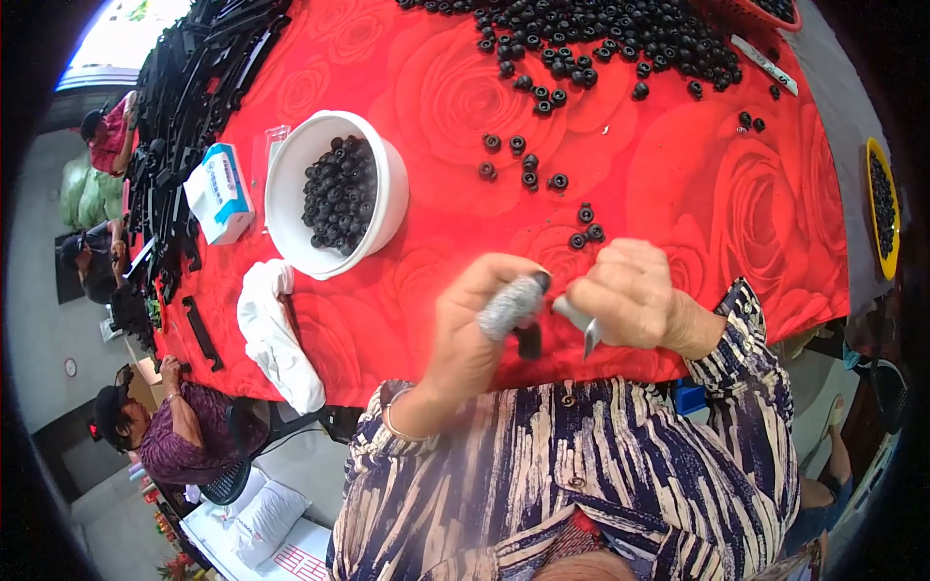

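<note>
the left hand [484, 324], one finger wrapped in a grey guard, pinches a small black part [529, 339] between thumb and fingertips just above the near table edge; the right hand [630, 295] is closed around a short metal blade [581, 327] whose tip sits just beside that part. judged step: trimming or cleaning the part; the next cut calls for a steady hold and the blade kept off the guarded finger. beyond the hands, loose black rings [528, 169] scatter over the red rose-print cloth [678, 165], massing into a pile [601, 29] at the far edge. a white bowl [291, 194] of rings, a white rag [276, 339] and a blue-white box [221, 192] lie left, well apart. nothing blocks the hands.
</note>
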`<state>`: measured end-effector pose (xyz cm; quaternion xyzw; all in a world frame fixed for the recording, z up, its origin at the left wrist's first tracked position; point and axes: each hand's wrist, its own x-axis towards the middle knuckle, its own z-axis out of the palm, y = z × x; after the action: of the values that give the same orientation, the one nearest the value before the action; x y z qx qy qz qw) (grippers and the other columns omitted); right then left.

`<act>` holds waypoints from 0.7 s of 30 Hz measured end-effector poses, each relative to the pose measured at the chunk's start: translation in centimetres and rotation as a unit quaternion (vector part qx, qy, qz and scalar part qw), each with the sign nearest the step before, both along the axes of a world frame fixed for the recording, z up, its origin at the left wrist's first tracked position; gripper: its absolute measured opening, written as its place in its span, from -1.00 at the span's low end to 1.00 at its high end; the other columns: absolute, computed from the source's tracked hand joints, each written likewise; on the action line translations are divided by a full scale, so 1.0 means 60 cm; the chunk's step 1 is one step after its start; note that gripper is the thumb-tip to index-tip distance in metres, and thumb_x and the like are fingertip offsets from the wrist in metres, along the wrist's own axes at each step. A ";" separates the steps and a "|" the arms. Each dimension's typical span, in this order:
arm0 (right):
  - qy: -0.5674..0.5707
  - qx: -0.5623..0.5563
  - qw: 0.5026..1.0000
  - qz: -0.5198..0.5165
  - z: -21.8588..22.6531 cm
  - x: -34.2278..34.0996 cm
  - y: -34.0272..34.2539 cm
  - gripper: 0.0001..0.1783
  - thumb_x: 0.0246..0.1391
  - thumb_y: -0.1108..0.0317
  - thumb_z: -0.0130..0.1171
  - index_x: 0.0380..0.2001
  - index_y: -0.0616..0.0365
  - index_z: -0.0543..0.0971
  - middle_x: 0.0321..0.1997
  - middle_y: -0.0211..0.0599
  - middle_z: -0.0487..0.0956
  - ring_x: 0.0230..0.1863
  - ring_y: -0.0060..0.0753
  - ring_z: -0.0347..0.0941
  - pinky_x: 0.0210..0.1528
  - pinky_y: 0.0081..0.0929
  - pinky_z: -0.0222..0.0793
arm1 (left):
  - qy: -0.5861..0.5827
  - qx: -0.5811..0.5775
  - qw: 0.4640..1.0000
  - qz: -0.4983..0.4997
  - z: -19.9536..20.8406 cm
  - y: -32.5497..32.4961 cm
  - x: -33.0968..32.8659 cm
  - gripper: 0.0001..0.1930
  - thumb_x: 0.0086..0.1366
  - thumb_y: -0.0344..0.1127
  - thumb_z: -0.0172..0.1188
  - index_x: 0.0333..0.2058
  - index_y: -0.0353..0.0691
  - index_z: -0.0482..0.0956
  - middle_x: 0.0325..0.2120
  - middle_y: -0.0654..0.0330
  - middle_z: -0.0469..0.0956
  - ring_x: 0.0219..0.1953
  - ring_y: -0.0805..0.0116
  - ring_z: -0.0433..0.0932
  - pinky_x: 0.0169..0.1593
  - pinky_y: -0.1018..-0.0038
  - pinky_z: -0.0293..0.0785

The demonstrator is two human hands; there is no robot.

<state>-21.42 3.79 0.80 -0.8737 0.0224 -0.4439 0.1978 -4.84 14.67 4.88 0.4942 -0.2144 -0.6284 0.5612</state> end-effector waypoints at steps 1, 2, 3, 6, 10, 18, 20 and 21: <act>-0.005 0.014 0.999 -0.034 0.002 0.001 -0.007 -0.78 -0.30 0.45 0.24 -0.48 0.25 0.47 -0.67 -0.43 0.29 -0.71 -0.46 0.27 -0.72 -0.48 0.15 | -0.076 -0.007 0.997 0.029 0.012 -0.001 0.004 -0.87 0.25 -0.40 0.10 -0.23 -0.27 0.48 -0.50 0.29 0.46 -0.55 0.58 0.42 -0.54 0.63 0.37; -0.010 0.028 0.997 -0.068 0.002 0.002 -0.016 -0.82 -0.21 0.46 0.26 -0.50 0.23 0.46 -0.69 -0.42 0.29 -0.71 -0.44 0.27 -0.72 -0.45 0.16 | -0.138 -0.068 0.985 0.080 0.029 -0.001 0.014 -0.86 0.22 -0.46 0.11 -0.23 -0.29 0.47 -0.49 0.28 0.46 -0.58 0.59 0.40 -0.54 0.65 0.36; -0.003 0.032 0.993 -0.113 -0.005 -0.009 -0.027 -0.85 -0.10 0.45 0.24 -0.49 0.22 0.45 -0.70 -0.37 0.27 -0.72 -0.38 0.26 -0.71 -0.39 0.17 | -0.244 -0.132 0.955 0.100 0.025 -0.006 0.036 -0.86 0.21 -0.49 0.09 -0.22 -0.31 0.47 -0.48 0.27 0.46 -0.59 0.59 0.40 -0.53 0.67 0.35; 0.036 0.124 0.977 -0.169 -0.005 -0.025 -0.054 -0.81 -0.16 0.58 0.23 -0.41 0.23 0.46 -0.63 -0.29 0.36 -0.70 -0.33 0.27 -0.67 -0.43 0.14 | -0.477 -0.145 0.842 0.205 0.039 -0.018 0.111 -0.84 0.20 -0.54 0.10 -0.22 -0.31 0.47 -0.44 0.27 0.50 -0.48 0.62 0.43 -0.47 0.71 0.35; 0.041 0.106 0.977 -0.181 -0.001 -0.021 -0.063 -0.79 -0.16 0.58 0.23 -0.39 0.22 0.46 -0.63 -0.28 0.35 -0.69 -0.35 0.29 -0.66 -0.46 0.17 | -0.664 -0.082 0.717 0.194 0.034 -0.039 0.212 -0.74 0.12 -0.52 0.21 -0.18 -0.31 0.46 -0.43 0.27 0.52 -0.37 0.52 0.45 -0.34 0.64 0.35; 0.034 0.102 0.976 -0.187 -0.007 -0.027 -0.067 -0.80 -0.16 0.58 0.23 -0.39 0.23 0.47 -0.63 -0.29 0.36 -0.69 -0.36 0.31 -0.66 -0.46 0.19 | -0.677 -0.283 0.678 -0.056 -0.008 -0.069 0.028 -0.84 -0.03 -0.49 0.31 -0.42 -0.27 0.56 -0.47 0.15 0.52 -0.40 0.26 0.51 -0.38 0.46 0.43; 0.036 0.101 0.977 -0.183 -0.008 -0.020 -0.067 -0.80 -0.16 0.58 0.22 -0.39 0.23 0.47 -0.63 -0.28 0.36 -0.69 -0.35 0.31 -0.66 -0.45 0.19 | -0.635 -0.279 0.715 -0.087 -0.047 -0.082 -0.010 -0.81 -0.03 -0.44 0.32 -0.38 -0.27 0.55 -0.50 0.11 0.51 -0.42 0.16 0.50 -0.38 0.37 0.43; 0.036 0.100 0.977 -0.184 -0.010 -0.021 -0.068 -0.80 -0.16 0.58 0.22 -0.39 0.23 0.47 -0.63 -0.28 0.36 -0.69 -0.34 0.31 -0.66 -0.44 0.19 | -0.619 -0.278 0.726 -0.115 -0.060 -0.090 -0.020 -0.79 -0.03 -0.42 0.32 -0.37 -0.26 0.55 -0.50 0.10 0.50 -0.42 0.13 0.50 -0.39 0.35 0.42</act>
<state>-22.66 -0.30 0.22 -0.8459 0.2340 -0.4361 0.1987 -6.04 9.30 1.29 0.5672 -0.7342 -0.1550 0.3395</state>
